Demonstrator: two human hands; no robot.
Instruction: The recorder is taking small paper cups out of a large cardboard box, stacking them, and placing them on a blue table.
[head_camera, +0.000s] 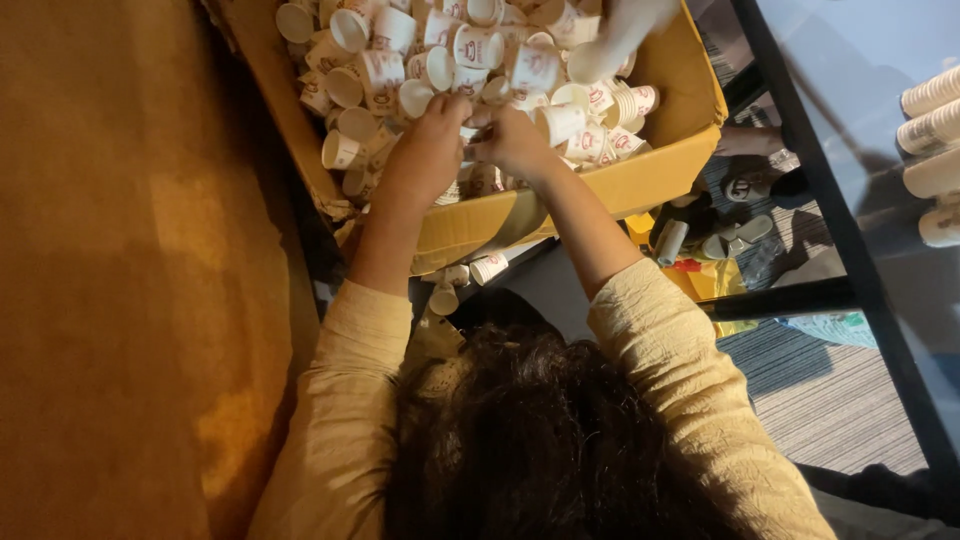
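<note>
Reaching forward from under a head of dark hair, both of the person's arms in pale yellow sleeves stretch into a cardboard box (655, 170) heaped with small white paper cups (470, 50) printed in red.

Head view: the left hand (428, 150) and the right hand (512, 140) meet almost knuckle to knuckle at the near edge of the heap, just inside the box's front wall. Both are curled with the fingers bent down among the cups. The fingertips are hidden by the backs of the hands, so whether either hand is closed around a cup cannot be told; something small and white shows between the two hands, but who holds it is unclear.

The cups lie beyond and to both sides of the hands, tumbled every way: some mouths face the camera, others lie on their sides. A short nested stack (628, 100) rests on its side just right of the right hand, its long axis running left to right, so the right hand is the nearer to it. Loose single cups lie closer to the left hand on the other side.

A few stray cups (470, 275) sit below the box's front wall. At the far right, more stacked cups (932, 125) lie on a glass tabletop (850, 60), well apart from both hands.
</note>
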